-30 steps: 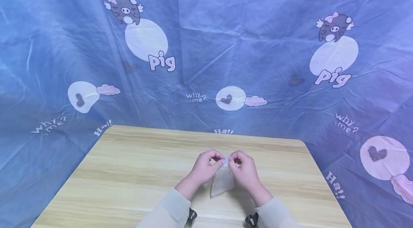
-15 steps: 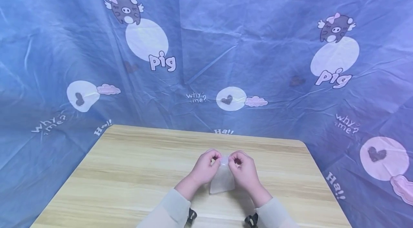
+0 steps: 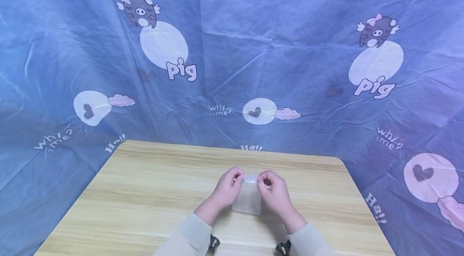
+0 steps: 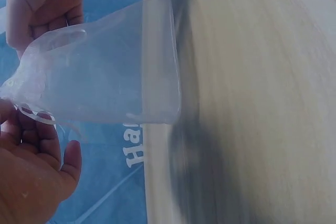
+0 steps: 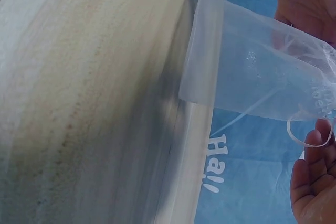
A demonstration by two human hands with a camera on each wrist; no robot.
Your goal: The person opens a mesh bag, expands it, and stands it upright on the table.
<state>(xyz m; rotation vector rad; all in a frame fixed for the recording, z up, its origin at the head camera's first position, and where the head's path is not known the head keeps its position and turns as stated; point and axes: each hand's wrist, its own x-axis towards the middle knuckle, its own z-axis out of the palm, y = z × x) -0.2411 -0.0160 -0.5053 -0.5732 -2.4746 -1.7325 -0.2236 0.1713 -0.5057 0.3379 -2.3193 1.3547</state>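
1. Facing each other, the left hand and the right hand are curled, a top corner of a sheer whitish pouch being pinched by each.
2. The pouch is suspended between them over the wood-grain counter, its lower edge spread toward the wearer.
3. At its top, a thin white cord is looped.
4. Both forearms are covered by pale sleeves.
5. Beyond, the counter is bordered by blue cloth printed with pigs, hearts and words.
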